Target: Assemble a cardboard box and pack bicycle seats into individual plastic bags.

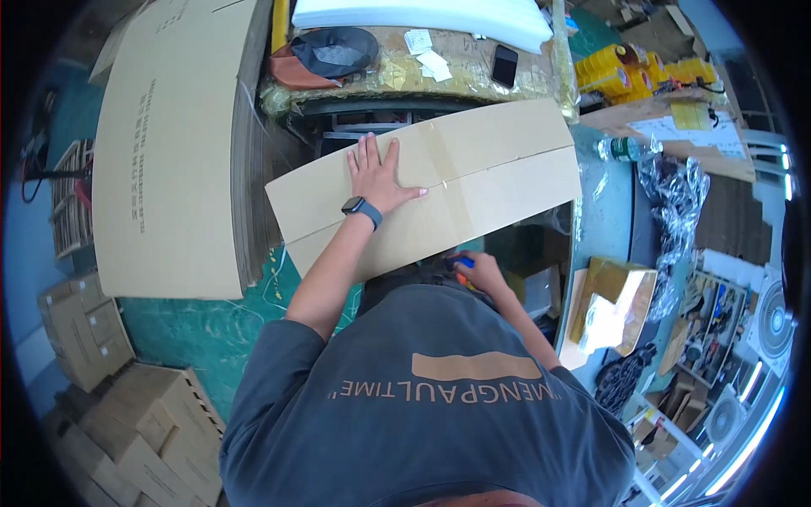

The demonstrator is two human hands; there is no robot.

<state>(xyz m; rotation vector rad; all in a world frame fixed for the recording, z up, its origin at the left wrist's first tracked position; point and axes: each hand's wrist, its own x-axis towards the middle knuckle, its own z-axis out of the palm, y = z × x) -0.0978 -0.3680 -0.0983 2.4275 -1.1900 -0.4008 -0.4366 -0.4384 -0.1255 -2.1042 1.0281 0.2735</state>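
My left hand [378, 173], a dark watch on its wrist, lies flat with fingers spread on a folded brown cardboard box [498, 182] that slants across in front of me. My right hand [483, 272] is at the lower edge of that box, closed around a small blue and orange tool [462, 264]. The tool is mostly hidden by my fingers and the cardboard. My grey shirt fills the lower middle of the view.
A tall stack of flat cardboard sheets [169, 144] lies to the left. Beyond the box is a wrapped table [473, 80] with a dark cap [338, 51], a phone [504, 65] and white foam sheets [422, 15]. Yellow rolls [608, 72], a bottle [621, 149] and fans [773, 321] are right; made-up boxes [127, 422] lower left.
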